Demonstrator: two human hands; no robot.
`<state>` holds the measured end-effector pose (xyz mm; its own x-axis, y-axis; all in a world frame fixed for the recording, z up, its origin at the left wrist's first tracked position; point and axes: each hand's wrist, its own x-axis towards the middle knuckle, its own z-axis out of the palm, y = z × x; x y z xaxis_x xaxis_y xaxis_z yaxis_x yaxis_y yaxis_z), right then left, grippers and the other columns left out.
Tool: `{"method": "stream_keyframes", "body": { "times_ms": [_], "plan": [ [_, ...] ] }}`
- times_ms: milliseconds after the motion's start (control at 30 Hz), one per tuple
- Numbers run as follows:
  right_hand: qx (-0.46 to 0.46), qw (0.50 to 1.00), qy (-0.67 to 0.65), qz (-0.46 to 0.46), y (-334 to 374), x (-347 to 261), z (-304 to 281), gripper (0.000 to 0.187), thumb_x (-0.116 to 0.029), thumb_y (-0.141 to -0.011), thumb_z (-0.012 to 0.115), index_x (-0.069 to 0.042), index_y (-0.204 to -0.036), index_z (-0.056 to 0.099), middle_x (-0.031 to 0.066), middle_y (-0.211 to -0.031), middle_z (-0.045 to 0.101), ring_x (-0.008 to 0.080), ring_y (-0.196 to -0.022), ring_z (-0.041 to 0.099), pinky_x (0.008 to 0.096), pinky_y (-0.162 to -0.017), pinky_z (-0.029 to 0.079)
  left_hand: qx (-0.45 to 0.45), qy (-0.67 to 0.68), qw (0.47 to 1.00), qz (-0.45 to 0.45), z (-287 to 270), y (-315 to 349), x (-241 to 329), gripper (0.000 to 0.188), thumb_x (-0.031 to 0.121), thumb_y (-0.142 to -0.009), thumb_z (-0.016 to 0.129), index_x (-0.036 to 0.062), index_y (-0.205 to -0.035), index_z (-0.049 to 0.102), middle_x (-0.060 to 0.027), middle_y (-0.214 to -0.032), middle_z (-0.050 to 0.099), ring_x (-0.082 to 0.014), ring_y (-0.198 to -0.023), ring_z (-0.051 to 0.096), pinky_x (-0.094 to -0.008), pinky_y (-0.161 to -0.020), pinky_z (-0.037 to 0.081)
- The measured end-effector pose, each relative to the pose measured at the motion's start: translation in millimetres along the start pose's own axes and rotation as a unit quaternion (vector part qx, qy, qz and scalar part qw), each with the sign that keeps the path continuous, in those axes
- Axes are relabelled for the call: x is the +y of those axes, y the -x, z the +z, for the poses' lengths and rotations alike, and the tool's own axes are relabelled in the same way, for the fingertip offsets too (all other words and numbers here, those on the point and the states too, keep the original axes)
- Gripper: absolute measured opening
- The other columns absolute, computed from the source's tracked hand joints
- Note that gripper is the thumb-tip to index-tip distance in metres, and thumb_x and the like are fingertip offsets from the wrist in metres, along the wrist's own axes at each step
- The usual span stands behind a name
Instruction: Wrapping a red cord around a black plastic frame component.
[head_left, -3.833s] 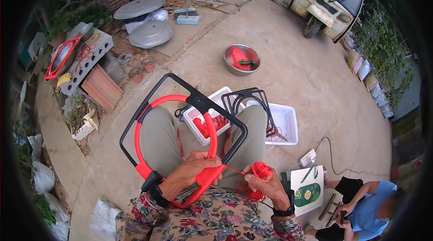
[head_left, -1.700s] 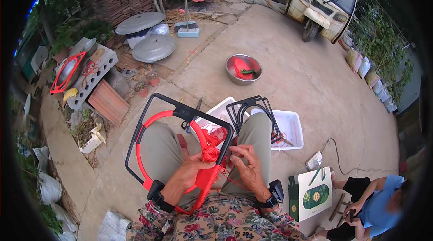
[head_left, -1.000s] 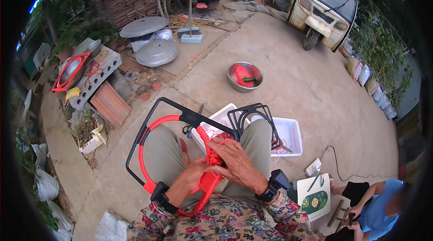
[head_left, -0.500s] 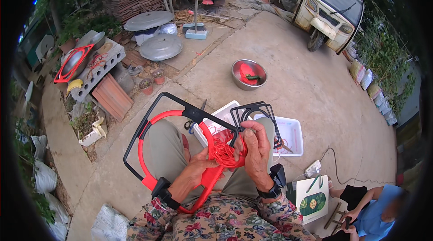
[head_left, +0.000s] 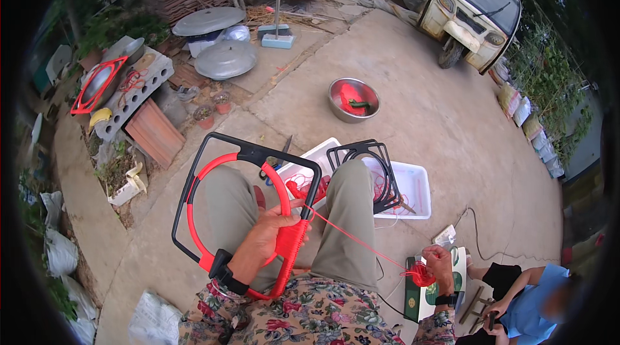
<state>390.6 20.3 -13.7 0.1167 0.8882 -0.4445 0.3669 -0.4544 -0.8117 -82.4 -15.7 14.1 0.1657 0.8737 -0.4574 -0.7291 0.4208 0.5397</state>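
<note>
My left hand (head_left: 274, 225) grips a black square frame (head_left: 252, 153) with a round inner ring, which stands tilted over my lap. Red cord (head_left: 292, 241) is wound tightly along the ring and the near right side. Away to the right, my right hand (head_left: 440, 266) is closed on a loose red cord bundle (head_left: 421, 274). A taut strand of cord (head_left: 352, 233) runs between the frame and that bundle. Beyond my knees, a second black frame (head_left: 389, 198) leans on a white plastic tub (head_left: 421, 196), and another white tub (head_left: 323, 151) holds more red cord.
A metal bowl (head_left: 349, 112) with red and green things stands ahead on the concrete. Scissors (head_left: 276, 165) lie left of the tubs. At right are a power strip (head_left: 445, 235), a paper bag (head_left: 413, 293) and a seated person (head_left: 536, 303). A three-wheeled vehicle (head_left: 475, 15) is parked far right.
My right hand has swung from beside the frame out to the right with the cord bundle, drawing a strand taut. My left hand still holds the frame, which has shifted slightly left.
</note>
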Motion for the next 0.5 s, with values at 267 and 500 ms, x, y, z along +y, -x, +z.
{"method": "stream_keyframes", "body": {
  "times_ms": [267, 500],
  "plan": [
    [-0.145, 0.976, 0.003, -0.16, 27, -94, 136, 0.024, -0.014, -0.087, 0.063, -0.006, -0.11, 0.066, -0.0036, -0.064, 0.054, 0.0041, -0.056, 0.044, 0.0215, -0.052, 0.037, 0.003, -0.047, 0.999, -0.022, 7, 5, -3, 0.046, 0.006, -0.088, 0.058, 0.0019, -0.132, 0.043, -0.0183, -0.098, 0.065, -0.0288, -0.076, 0.067, -0.0402, -0.066, 0.057],
    [-0.37, 0.921, -0.012, -0.119, 34, -137, 222, 0.023, -0.027, -0.094, 0.058, -0.005, -0.094, 0.064, -0.0059, -0.057, 0.044, 0.0033, -0.047, 0.037, 0.0214, -0.043, 0.028, 0.001, 0.009, 1.0, -0.024, 7, 8, -6, 0.042, 0.012, -0.091, 0.059, 0.0033, -0.129, 0.045, -0.0187, -0.095, 0.065, -0.0287, -0.077, 0.067, -0.0407, -0.066, 0.057]
  ]
}}
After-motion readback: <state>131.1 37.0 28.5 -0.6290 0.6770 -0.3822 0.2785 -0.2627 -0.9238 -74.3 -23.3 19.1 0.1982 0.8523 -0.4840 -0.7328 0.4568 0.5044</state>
